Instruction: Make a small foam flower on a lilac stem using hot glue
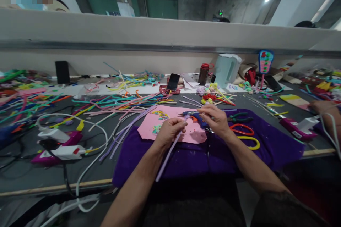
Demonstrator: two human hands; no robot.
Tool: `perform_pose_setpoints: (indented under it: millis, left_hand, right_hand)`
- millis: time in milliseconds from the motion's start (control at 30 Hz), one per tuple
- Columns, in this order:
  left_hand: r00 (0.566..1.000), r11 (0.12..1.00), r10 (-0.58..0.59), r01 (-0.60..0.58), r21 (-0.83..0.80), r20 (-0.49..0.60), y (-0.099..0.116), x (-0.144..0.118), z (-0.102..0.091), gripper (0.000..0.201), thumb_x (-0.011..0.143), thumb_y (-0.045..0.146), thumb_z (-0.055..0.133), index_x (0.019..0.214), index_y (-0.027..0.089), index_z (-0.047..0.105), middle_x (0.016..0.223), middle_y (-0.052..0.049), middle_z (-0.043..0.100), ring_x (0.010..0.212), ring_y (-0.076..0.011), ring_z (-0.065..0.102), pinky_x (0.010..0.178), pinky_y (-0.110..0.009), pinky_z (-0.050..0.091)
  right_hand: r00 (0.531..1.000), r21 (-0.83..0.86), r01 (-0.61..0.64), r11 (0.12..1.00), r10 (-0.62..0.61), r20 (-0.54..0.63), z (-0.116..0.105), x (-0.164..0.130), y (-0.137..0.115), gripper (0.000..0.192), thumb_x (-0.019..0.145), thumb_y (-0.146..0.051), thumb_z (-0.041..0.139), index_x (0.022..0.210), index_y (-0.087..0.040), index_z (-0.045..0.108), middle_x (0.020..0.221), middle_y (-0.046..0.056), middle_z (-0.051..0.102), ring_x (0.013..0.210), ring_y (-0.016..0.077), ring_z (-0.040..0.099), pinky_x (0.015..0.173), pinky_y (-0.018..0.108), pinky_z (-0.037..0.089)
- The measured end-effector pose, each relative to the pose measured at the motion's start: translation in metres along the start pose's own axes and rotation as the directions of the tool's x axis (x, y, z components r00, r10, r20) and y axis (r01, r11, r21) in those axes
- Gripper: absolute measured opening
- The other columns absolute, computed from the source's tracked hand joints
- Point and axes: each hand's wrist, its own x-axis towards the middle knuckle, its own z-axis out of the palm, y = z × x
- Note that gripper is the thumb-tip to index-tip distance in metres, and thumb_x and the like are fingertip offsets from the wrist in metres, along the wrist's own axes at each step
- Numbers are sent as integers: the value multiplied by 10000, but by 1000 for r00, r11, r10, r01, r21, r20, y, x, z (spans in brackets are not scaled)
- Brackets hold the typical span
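My left hand [170,131] is closed in a pinch on a lavender pipe cleaner [168,159], whose free end hangs down toward me. A small lavender curl [187,117] shows just above its fingertips. My right hand [214,118] is closed too, thumb and fingers pressed together to the right of the curl; what it pinches is too small to make out. Behind both hands lies a blue glue gun [204,122] with an orange trigger, partly covered by my right hand. A pink sheet [145,131] with small coloured pipe-cleaner pieces lies below, on a purple cloth [186,159].
Right of my hands lie green-handled pliers [239,117] and scissors with red [242,129] and yellow [253,143] handles. Loose pipe cleaners [117,101] spread to the left, near power strips [61,150] and cables. A phone [173,82], bottle [204,74] and kettle [226,70] stand behind. Another person's hand [325,111] is at right.
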Motion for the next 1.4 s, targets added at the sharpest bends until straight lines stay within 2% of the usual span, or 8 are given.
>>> perform_pose_setpoints:
  millis: [67, 167, 267, 467, 633, 833, 1033, 1400]
  left_hand:
    - [999, 1000, 29, -29, -6, -22, 1, -1, 1, 303, 609, 412, 668, 685, 132, 581, 550, 16, 581, 335, -20, 336, 338, -164, 219]
    - [998, 999, 44, -45, -12, -34, 2, -2, 1, 303, 608, 413, 672, 682, 135, 577, 559, 12, 590, 337, -21, 340, 343, -167, 222]
    - [997, 998, 69, -69, 0, -36, 1, -2, 1, 290, 617, 403, 669, 673, 135, 572, 558, 10, 588, 342, -21, 342, 348, -167, 223]
    - [995, 994, 103, -102, 35, -3, -3, -4, 1, 302, 624, 418, 654, 661, 127, 579, 559, -5, 586, 355, -29, 358, 352, -173, 230]
    - [994, 994, 109, -109, 1, -6, -6, -6, 2, 312, 629, 432, 640, 686, 129, 595, 570, -8, 595, 359, -36, 357, 357, -185, 230]
    - [993, 993, 116, -116, 7, 0, -9, -6, 4, 320, 620, 439, 649, 677, 129, 591, 568, -13, 594, 367, -38, 359, 370, -193, 234]
    - [991, 991, 133, -133, -1, -19, -6, -7, 4, 320, 628, 440, 642, 674, 127, 588, 586, -15, 594, 382, -41, 366, 377, -194, 241]
    - [998, 998, 55, -55, -19, -27, -2, -3, 5, 323, 612, 430, 661, 698, 131, 575, 589, 7, 593, 353, -23, 343, 360, -175, 225]
  right_hand:
    - [989, 86, -144, 986, 145, -5, 4, -1, -1, 161, 790, -234, 537, 882, -181, 658, 753, 37, 608, 668, 129, 566, 611, 256, 459]
    - [937, 233, -350, 908, 336, 98, 12, -4, -4, 156, 774, -263, 542, 831, -162, 647, 643, 0, 587, 490, 86, 501, 469, 211, 408]
    - [901, 292, -433, 853, 399, 173, 20, -5, -7, 159, 750, -282, 562, 807, -157, 642, 627, -10, 580, 460, 73, 485, 428, 190, 373]
    - [905, 289, -423, 859, 385, 181, 26, -5, -15, 174, 742, -315, 565, 744, -157, 639, 570, -18, 546, 437, 73, 460, 418, 191, 363]
    - [910, 261, -407, 876, 364, 198, 27, -8, -15, 202, 743, -351, 560, 703, -163, 620, 592, -3, 557, 468, 89, 482, 435, 200, 382]
    - [878, 297, -476, 828, 431, 207, 28, -10, -12, 230, 748, -380, 566, 702, -157, 597, 476, -28, 480, 417, 86, 425, 402, 208, 323]
    - [867, 310, -498, 810, 455, 206, 26, -11, -11, 235, 751, -382, 566, 702, -155, 598, 477, -32, 476, 412, 80, 407, 389, 204, 292]
    - [867, 378, -494, 783, 474, 151, 25, -7, -9, 231, 718, -366, 591, 668, -141, 600, 487, -36, 500, 411, 62, 418, 397, 188, 315]
